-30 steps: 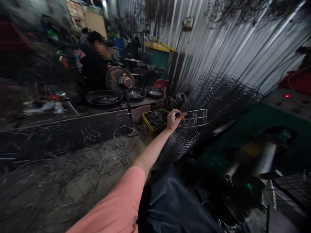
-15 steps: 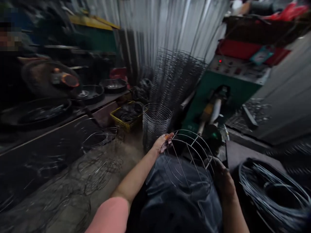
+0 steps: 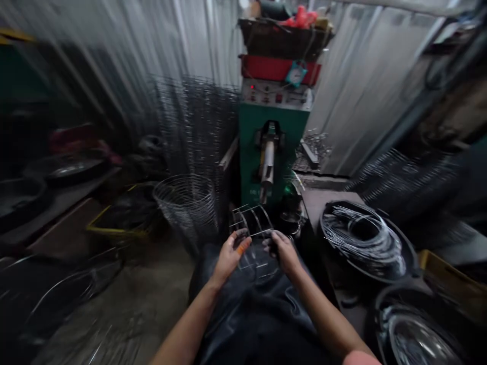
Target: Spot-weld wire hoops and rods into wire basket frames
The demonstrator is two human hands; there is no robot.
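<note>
Above my dark apron [image 3: 262, 309], a round wire frame [image 3: 261, 233] with curved rods and crossbars is held in both hands. My left hand [image 3: 230, 256] is closed on its left side, with orange on one finger. At the other end of a straight wire, my right hand [image 3: 284, 252] pinches the frame's right side. Just beyond the frame stands a green spot-welding machine [image 3: 251, 152], its light-coloured arm [image 3: 268, 157] reaching out above the frame. The lower part of the frame is faint against the apron.
Left of the machine is a stack of wire rings [image 3: 182, 190], with tall wire stacks [image 3: 201, 116] behind. A yellow crate [image 3: 108, 231] sits further left. To the right, a black basin [image 3: 411, 263] holds loose wire rings [image 3: 342, 228]; another basin [image 3: 380, 299] stands nearer.
My view has swung right, bringing the machine to the middle. The wire frame has been turned, and my hands have come closer together on it.
</note>
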